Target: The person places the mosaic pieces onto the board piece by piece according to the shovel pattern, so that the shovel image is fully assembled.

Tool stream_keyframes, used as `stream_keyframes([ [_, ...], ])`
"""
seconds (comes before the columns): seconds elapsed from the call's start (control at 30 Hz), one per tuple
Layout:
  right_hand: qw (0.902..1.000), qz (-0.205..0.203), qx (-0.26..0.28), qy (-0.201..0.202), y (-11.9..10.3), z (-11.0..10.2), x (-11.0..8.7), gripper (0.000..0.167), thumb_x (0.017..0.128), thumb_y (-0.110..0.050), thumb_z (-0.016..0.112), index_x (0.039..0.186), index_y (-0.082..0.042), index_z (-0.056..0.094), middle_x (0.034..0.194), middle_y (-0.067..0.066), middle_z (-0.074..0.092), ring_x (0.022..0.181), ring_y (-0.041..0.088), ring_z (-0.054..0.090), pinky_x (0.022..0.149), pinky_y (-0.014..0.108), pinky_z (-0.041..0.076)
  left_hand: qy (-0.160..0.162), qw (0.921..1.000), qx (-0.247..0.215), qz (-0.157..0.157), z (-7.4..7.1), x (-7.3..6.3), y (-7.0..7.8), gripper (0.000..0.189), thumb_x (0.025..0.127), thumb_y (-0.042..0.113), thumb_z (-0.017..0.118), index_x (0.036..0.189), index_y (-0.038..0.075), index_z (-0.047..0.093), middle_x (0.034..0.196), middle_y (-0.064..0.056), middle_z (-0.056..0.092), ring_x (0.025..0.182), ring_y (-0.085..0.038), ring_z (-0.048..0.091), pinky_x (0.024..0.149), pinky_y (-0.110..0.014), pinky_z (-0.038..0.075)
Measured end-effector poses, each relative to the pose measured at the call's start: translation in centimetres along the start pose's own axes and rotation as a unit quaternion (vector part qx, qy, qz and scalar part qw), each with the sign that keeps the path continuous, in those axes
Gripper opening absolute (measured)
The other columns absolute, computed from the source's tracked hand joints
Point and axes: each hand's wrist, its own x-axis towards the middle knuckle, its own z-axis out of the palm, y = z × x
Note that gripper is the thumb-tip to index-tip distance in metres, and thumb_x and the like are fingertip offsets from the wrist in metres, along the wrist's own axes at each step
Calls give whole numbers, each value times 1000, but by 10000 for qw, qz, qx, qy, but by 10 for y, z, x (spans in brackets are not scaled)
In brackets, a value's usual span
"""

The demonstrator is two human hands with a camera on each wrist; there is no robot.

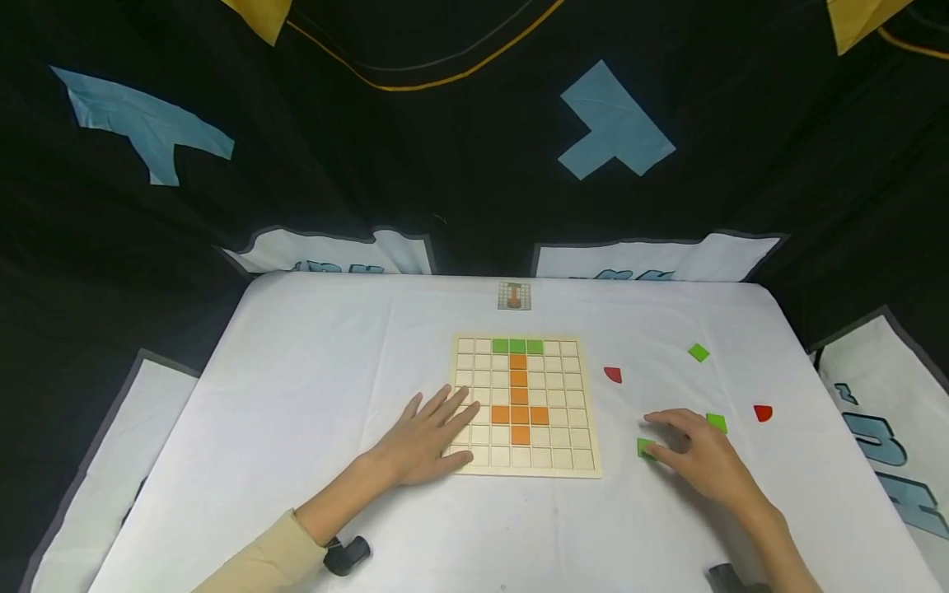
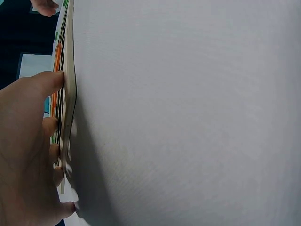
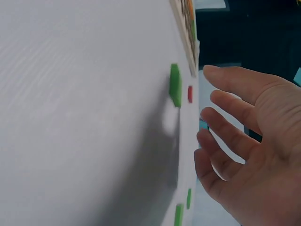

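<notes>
A square wooden grid board [image 1: 559, 461] lies on the table with green tiles along its top row and several orange tiles [image 1: 520, 395] below them in a cross-like column. My left hand [image 1: 426, 441] rests spread on the board's left edge, fingers straight; the left wrist view shows its thumb [image 2: 51, 82] at the board's side. Over the table right of the board hovers my right hand [image 1: 700, 457], fingers loosely bent, with nothing in its grasp. A green square tile [image 3: 175, 85] lies just beneath its thumb and fingers in the right wrist view.
Two more green tiles [image 1: 698, 352] and two red rounded-corner pieces [image 1: 612, 375] are scattered right of the board. Behind the board lies a small pattern card [image 1: 514, 296]. Black cloth [image 1: 474, 189] hangs beyond the white table's [image 1: 311, 346] far edge.
</notes>
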Motion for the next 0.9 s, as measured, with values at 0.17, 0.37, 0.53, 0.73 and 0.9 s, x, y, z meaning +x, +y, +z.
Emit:
stream_keyframes([
  [0.17,9998,92,-104,-171,10,1,-4,40,80,-13,85,118,-11,72,118,6,67,114,30,59,94,46,48,-32,10000,-19,-15,-1,0,0,72,101,56,45,160,19,26,166,-7,13,151,-30,7,117,-59,9],
  [0.37,9997,-21,-150,-179,18,6,-7,39,79,-9,84,116,-11,73,117,5,67,114,31,58,96,45,46,1,10000,33,7,-1,1,0,72,101,55,45,160,19,26,166,-8,15,151,-31,9,117,-60,10],
  [0.53,9997,-133,-182,-92,18,9,-8,34,79,-5,83,112,-12,76,111,1,68,110,28,59,95,42,47,-8,10000,20,20,-1,0,1,72,101,55,46,160,19,26,166,-9,14,151,-32,8,117,-60,10],
  [0.73,9999,-17,-85,-142,15,12,-6,31,79,-6,83,110,-9,76,108,4,70,109,33,60,96,54,45,-49,9999,86,-25,0,0,0,73,101,58,43,161,21,24,166,-6,11,152,-29,6,117,-59,9],
  [0.9,9998,-88,-126,-83,14,14,-5,32,79,-6,83,109,-10,76,106,0,69,108,28,60,95,45,45,-13,10000,89,11,0,1,0,73,101,57,44,160,19,25,166,-8,13,151,-30,7,117,-60,10],
])
